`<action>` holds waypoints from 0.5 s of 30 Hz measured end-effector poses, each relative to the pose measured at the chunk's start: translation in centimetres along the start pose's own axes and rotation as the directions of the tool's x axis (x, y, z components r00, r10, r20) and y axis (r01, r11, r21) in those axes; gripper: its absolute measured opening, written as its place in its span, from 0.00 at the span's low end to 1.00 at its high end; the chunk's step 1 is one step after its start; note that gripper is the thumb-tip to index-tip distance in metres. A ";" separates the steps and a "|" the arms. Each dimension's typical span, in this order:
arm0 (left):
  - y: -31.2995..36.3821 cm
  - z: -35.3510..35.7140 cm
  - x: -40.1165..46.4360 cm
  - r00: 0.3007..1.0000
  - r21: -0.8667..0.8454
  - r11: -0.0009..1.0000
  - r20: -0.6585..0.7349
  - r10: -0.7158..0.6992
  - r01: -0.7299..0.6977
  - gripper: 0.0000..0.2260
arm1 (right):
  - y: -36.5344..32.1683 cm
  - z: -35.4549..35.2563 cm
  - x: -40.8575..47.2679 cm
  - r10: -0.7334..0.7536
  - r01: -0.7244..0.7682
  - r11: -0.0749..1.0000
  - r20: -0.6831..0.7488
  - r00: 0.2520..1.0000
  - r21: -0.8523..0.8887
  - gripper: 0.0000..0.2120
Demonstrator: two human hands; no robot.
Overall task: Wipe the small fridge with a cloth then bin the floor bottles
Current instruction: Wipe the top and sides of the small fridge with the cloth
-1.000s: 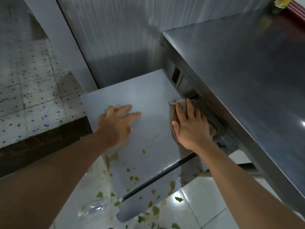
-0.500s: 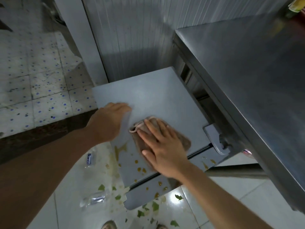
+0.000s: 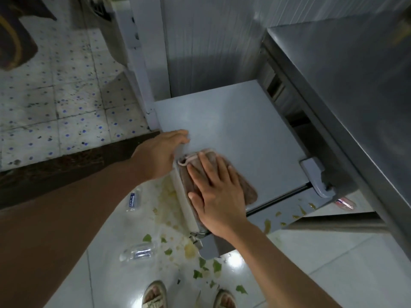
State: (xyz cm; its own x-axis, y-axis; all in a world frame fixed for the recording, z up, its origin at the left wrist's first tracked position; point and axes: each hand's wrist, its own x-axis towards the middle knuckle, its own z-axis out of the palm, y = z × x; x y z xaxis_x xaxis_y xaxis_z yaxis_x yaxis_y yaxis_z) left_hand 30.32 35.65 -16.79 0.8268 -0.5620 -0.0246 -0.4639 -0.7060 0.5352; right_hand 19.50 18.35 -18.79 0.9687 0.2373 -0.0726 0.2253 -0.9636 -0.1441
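With our right hand (image 3: 219,192) pressing flat, straight fingers (image 3: 206,165) on the cloth (image 3: 249,192) at the fridge (image 3: 233,121) top's left edge, beside our open left hand (image 3: 160,152), we risk sweeping residue onto the floor bottles (image 3: 138,252) below.

The glossy white floor (image 3: 333,263) carries the small fridge (image 3: 233,121), two clear plastic bottles (image 3: 138,252) (image 3: 133,200), green leaf scraps (image 3: 201,266) and yellowish spills (image 3: 165,192).

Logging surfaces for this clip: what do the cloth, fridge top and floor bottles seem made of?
Cloth: brown soft fabric, probably terry; nap and rolled hem.
Fridge top: smooth pale grey, likely painted metal or plastic; dull sheen.
Bottles: clear thin plastic, see-through and glinting.
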 end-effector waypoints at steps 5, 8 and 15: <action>-1.3 -0.5 -2.5 0.999 -0.028 0.999 -0.028 0.036 -0.037 0.25 | 4.4 -0.9 2.6 0.217 -0.216 0.975 0.016 0.976 -0.053 0.28; -1.5 -0.8 -2.7 0.998 0.047 0.998 0.048 -0.050 0.048 0.32 | 3.7 -1.0 5.6 0.379 -0.377 0.924 0.016 0.925 -0.069 0.28; -2.1 -2.1 -3.5 0.987 0.067 0.988 0.074 -0.144 0.139 0.37 | -4.6 1.1 1.9 0.153 -0.153 0.987 -0.013 0.988 -0.041 0.35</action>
State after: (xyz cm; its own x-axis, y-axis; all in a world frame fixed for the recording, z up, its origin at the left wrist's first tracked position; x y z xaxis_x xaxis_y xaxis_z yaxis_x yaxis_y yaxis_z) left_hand 29.12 39.99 -16.06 0.8591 -0.4850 -0.1634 -0.3651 -0.8046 0.4684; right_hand 20.23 23.41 -19.36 0.9930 0.0858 -0.0807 0.0784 -0.9928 -0.0902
